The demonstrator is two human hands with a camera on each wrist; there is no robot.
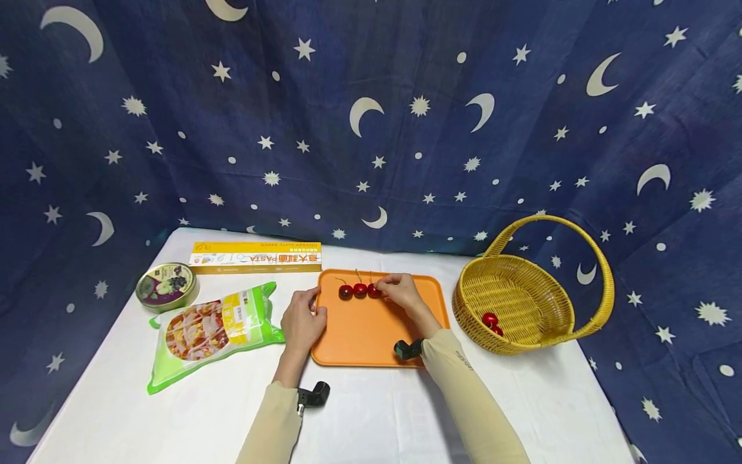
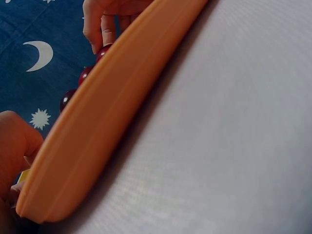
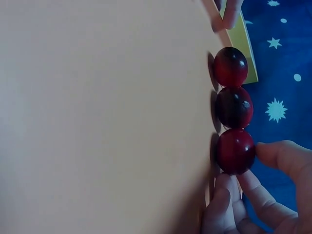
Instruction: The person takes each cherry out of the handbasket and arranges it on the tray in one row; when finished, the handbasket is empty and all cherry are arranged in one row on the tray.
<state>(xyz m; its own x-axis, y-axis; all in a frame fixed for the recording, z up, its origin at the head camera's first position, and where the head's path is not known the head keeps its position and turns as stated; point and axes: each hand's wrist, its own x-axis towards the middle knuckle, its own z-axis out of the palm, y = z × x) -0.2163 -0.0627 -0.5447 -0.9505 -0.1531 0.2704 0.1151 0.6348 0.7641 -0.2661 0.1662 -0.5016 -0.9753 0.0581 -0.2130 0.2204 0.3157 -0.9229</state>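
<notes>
An orange tray (image 1: 365, 335) lies on the white table, with three dark red cherries in a row near its far rim: a left cherry (image 1: 345, 292), a middle cherry (image 1: 360, 290) and a right cherry (image 3: 236, 152). My right hand (image 1: 401, 293) pinches the right cherry between thumb and fingers, and that cherry touches the middle one in the right wrist view. At the tray's left rim, my left hand (image 1: 304, 320) holds the edge with bent fingers; part of its grip is hidden in the left wrist view. More cherries (image 1: 491, 319) lie inside the yellow wicker basket (image 1: 522, 267).
Right of the tray stands the basket with its tall handle. To the left lie a green-and-white food bag (image 1: 214, 328), close to my left hand, and a round tin (image 1: 167, 286). Behind them is a yellow pasta box (image 1: 255, 258). A dark blue star-and-moon cloth (image 1: 324, 116) hangs behind the table.
</notes>
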